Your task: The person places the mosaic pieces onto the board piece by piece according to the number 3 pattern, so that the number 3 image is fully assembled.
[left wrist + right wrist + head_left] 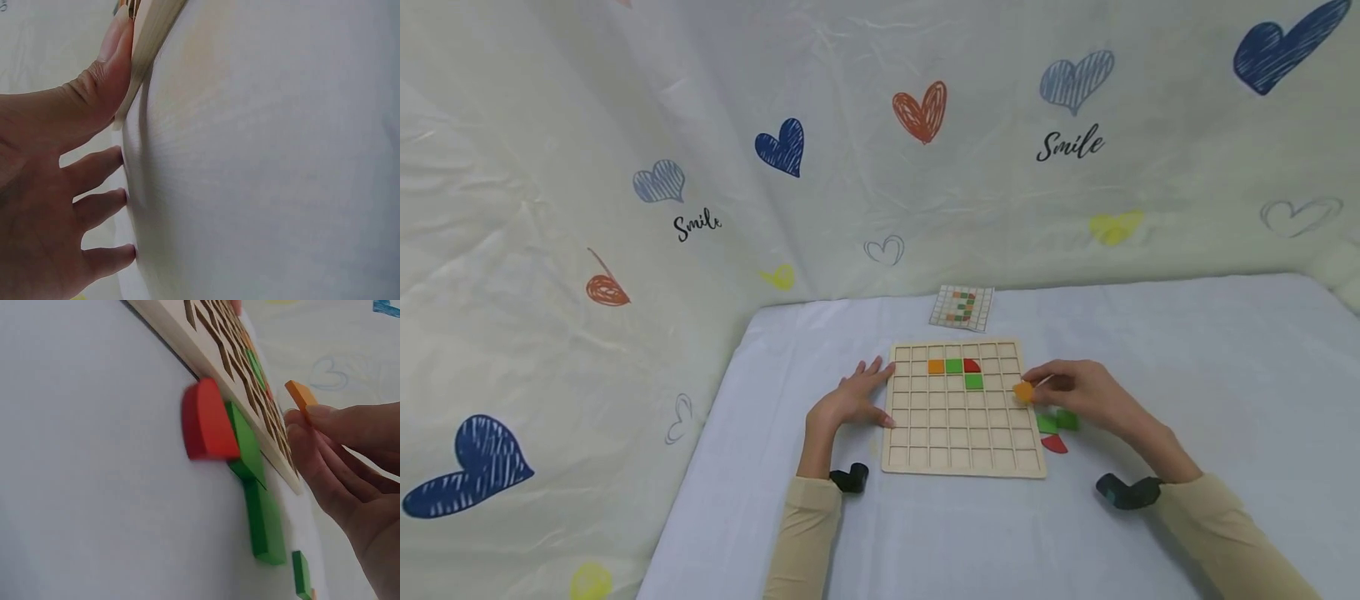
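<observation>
A square wooden grid board (917,417) lies on the table. In its upper cells sit an orange square tile (936,367), a green square tile (953,366), a red quarter-round tile (972,366) and, lower, another green square tile (973,382). My left hand (850,400) rests at the board's left edge with fingers spread; its thumb touches the side of the board in the left wrist view. With thumb and fingertips my right hand (1082,392) pinches an orange tile (301,394), held above the board's right edge.
Beside the board's right edge lie loose green tiles (264,519) and a red quarter-round tile (209,422). A printed pattern card (962,308) lies behind the board. The white cloth-covered table (775,433) meets a backdrop with printed hearts.
</observation>
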The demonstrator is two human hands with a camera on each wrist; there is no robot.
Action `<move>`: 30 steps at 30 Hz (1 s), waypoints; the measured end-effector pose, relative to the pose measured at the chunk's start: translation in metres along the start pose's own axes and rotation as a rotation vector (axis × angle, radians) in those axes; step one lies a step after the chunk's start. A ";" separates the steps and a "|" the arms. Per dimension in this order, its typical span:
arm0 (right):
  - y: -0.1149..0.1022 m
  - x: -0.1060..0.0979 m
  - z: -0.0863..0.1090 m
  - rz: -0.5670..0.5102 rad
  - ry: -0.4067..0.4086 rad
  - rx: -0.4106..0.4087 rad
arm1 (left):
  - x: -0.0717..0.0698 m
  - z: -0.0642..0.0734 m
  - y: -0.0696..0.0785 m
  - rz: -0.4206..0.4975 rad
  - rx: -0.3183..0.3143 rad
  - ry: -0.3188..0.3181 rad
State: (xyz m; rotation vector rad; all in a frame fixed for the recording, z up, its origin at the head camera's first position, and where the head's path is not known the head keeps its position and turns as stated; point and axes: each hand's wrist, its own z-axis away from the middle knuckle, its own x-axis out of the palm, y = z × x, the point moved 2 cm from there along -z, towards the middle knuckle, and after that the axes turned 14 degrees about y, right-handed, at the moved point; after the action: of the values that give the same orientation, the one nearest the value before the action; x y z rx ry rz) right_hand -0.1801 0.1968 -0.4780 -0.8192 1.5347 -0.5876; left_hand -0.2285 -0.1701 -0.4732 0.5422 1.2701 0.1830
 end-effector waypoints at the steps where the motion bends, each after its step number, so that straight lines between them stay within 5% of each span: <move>1: 0.001 0.002 0.000 -0.011 -0.003 0.009 | -0.001 0.000 0.000 0.000 0.001 -0.003; 9: -0.005 0.015 -0.004 -0.040 -0.030 0.035 | -0.006 -0.001 0.005 -0.006 0.032 -0.008; 30: -0.029 0.054 -0.025 0.030 -0.066 0.030 | -0.003 0.002 0.004 0.008 -0.011 -0.007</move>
State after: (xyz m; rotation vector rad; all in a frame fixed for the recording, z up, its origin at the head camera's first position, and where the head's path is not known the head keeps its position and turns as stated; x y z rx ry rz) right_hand -0.2004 0.1350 -0.4861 -0.7842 1.4721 -0.5546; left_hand -0.2265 -0.1683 -0.4678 0.5378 1.2602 0.1944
